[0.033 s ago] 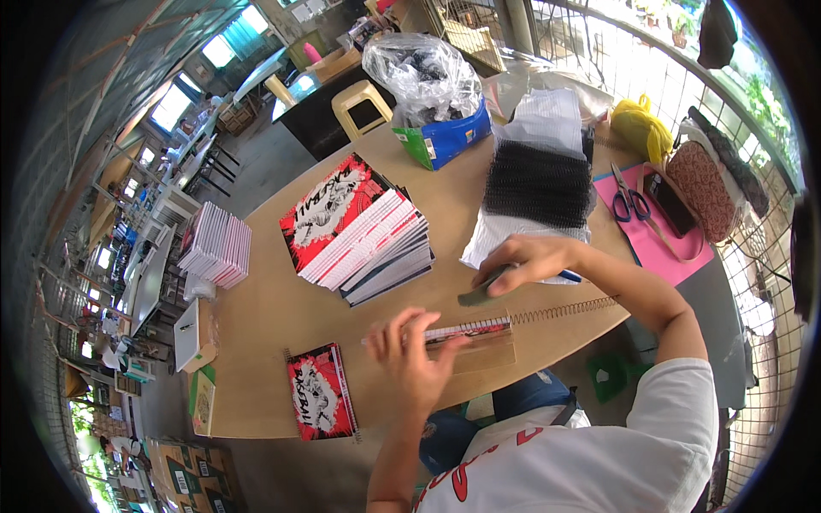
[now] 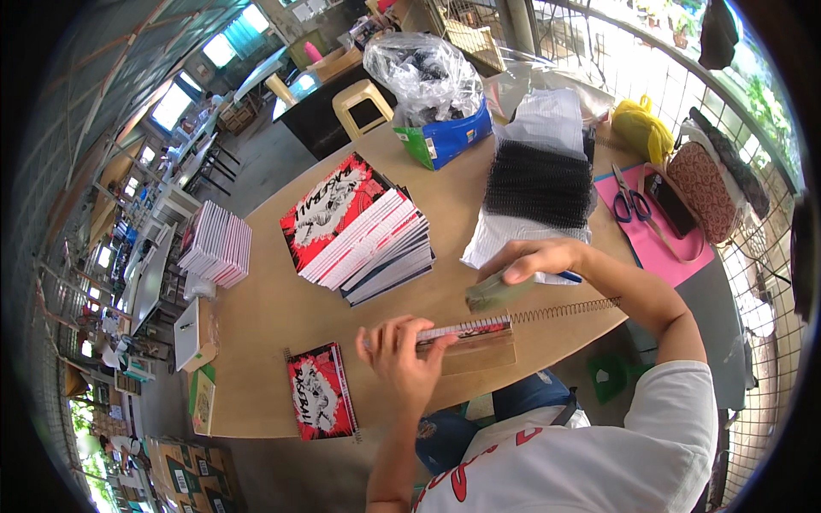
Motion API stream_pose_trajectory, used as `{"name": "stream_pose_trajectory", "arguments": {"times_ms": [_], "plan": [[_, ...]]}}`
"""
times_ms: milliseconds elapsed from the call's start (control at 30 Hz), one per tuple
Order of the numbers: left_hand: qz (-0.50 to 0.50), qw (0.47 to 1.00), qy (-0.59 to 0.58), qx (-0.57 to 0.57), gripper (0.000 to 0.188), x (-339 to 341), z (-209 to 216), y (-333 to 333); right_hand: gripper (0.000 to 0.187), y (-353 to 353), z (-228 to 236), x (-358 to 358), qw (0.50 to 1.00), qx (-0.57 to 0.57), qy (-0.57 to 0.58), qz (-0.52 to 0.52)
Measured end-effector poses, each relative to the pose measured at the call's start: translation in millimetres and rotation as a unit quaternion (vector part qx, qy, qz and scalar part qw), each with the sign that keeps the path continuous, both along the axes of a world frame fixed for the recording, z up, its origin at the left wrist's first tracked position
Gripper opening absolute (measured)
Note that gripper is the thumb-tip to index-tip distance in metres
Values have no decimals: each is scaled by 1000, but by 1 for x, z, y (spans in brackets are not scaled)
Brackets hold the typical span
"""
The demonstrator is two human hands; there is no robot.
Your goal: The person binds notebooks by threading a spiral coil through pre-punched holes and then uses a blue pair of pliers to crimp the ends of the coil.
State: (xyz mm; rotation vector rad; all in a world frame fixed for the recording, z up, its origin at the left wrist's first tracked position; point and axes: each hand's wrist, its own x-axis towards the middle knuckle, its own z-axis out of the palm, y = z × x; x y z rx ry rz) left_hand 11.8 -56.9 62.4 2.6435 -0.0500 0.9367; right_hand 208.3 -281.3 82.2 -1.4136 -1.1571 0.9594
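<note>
My left hand (image 2: 403, 355) grips the left end of a red-and-black notebook (image 2: 466, 331), thumb on the near side and fingers over the far side. The notebook stands edge-up against a wooden block (image 2: 483, 357) on the table. From its right end a thin wire spiral coil (image 2: 569, 311) stretches along the table. Above the notebook, my right hand (image 2: 537, 258) is closed around a flat grey-green block (image 2: 493, 292), whose exact kind I cannot make out. Left of my left hand lies a red notebook (image 2: 318, 395) with a coil along its right edge.
A fanned notebook stack (image 2: 368, 244) fills the table's middle, with another stack (image 2: 215, 245) at the left edge. Beyond my right hand, black coils (image 2: 537, 184) lie on white wrapping. Scissors (image 2: 631, 203) and a phone (image 2: 670, 205) rest on a pink sheet (image 2: 684, 267) at right.
My left hand has shifted slightly left and its fingers have closed onto the notebook's end. My right hand's block has turned and moved slightly to the right.
</note>
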Motion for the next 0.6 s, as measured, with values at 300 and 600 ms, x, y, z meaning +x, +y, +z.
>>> {"name": "stream_pose_trajectory", "arguments": {"times_ms": [300, 600], "plan": [[31, 999, -13, 24, 44, -2, -9, 12, 66, 26, 10, -11, 985, -115, -131, 2], [11, 1000, -14, 26, 30, -2, -9, 10, 70, 21, -7, -1, 996, 5, 65, 63]]}}
